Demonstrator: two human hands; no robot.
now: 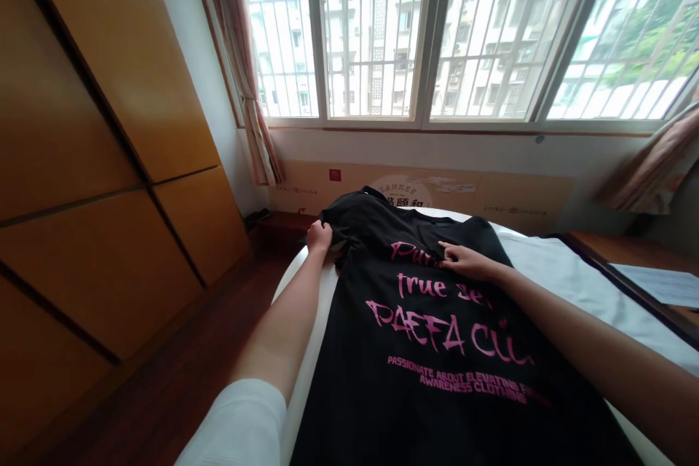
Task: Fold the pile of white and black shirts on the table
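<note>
On my feed the black T-shirt (415, 328) lies spread on the white bed sheet (551, 269), its pink lettering facing up and its neck end toward the window; the left hand (320, 237) is closed, fingers curled around a pinch of cloth at the shirt's upper edge; the right hand (464, 262) is open, fingers stretched out and resting flat on the top lines of lettering. If I were steering these hands, I'd judge this a sound way to work the cloth: a firm, small pinch on the left keeps that edge under control, while the flat right hand spreads its pressure and leaves the print unrucked; the lower part of the shirt lies smooth, with the only visible creases near the hands.

Counting what I have in view: one shirt; two hands, both the person's own; one white sleeve (234, 422), on the left arm; one bed; one sheet of paper (655, 284), on a wooden ledge at right; two curtains, one at each side of the window (371, 36), which has four panes behind bars; one printed beige board (524, 196) under the sill; several wooden wardrobe doors (98, 160) along the left.
</note>
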